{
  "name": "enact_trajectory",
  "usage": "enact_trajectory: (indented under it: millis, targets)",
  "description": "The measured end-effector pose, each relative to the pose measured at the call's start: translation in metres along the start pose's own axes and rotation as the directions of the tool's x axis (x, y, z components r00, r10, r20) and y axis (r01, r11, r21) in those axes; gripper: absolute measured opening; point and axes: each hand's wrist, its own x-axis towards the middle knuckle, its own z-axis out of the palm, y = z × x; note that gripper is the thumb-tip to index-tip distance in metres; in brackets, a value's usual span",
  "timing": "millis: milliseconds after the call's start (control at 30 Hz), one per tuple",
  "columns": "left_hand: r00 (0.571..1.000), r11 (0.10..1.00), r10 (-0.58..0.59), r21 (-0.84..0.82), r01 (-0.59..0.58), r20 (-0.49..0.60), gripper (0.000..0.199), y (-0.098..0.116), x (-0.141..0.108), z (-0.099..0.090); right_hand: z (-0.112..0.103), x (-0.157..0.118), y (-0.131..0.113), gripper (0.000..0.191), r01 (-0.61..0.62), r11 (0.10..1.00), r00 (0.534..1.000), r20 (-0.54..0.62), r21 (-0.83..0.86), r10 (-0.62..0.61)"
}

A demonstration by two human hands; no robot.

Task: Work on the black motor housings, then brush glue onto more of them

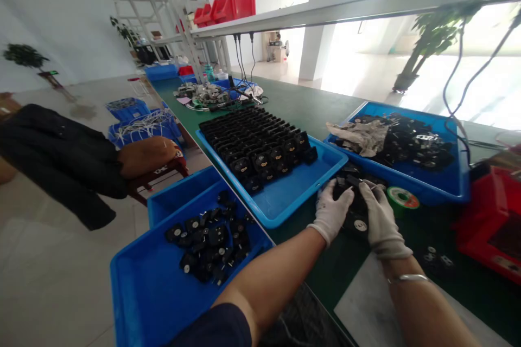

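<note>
My left hand (330, 210), in a white glove, curls around a black plastic part (350, 180) at the near side of the blue trays. My right hand (381, 219), also gloved, pinches the same part from the right, its fingertips close together. The fingers cover much of the part, so its exact shape is hidden. More black parts lie under and around the hands, one with a round metal disc (360, 225) facing up. Just right of my right hand stands a green spool (402, 198) with an orange and white label.
A blue tray (280, 216) holds rows of black housings. Behind the hands, another blue tray (462, 173) carries loose black pieces and a crumpled plastic bag (362, 138). At lower left, a blue bin (138, 293) contains loose black parts. A red bin (488, 222) stands at right; a shelf (325, 13) runs overhead.
</note>
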Motion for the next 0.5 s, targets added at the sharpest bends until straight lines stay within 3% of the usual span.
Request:
enact_trajectory:
  millis: [333,500]
  targets:
    - [0.994,0.928,-0.032,-0.366,0.067,0.101,0.053,0.010,-0.026,-0.003,-0.004,-0.029,-0.034,0.054,-0.040,0.999,0.996,0.085,0.030,0.037]
    - [0.992,0.935,0.013,-0.352,0.032,0.124,0.037,0.044,-0.055,-0.003,-0.018,-0.073,-0.067,0.058,-0.033,0.999,0.999,0.003,0.005,0.033]
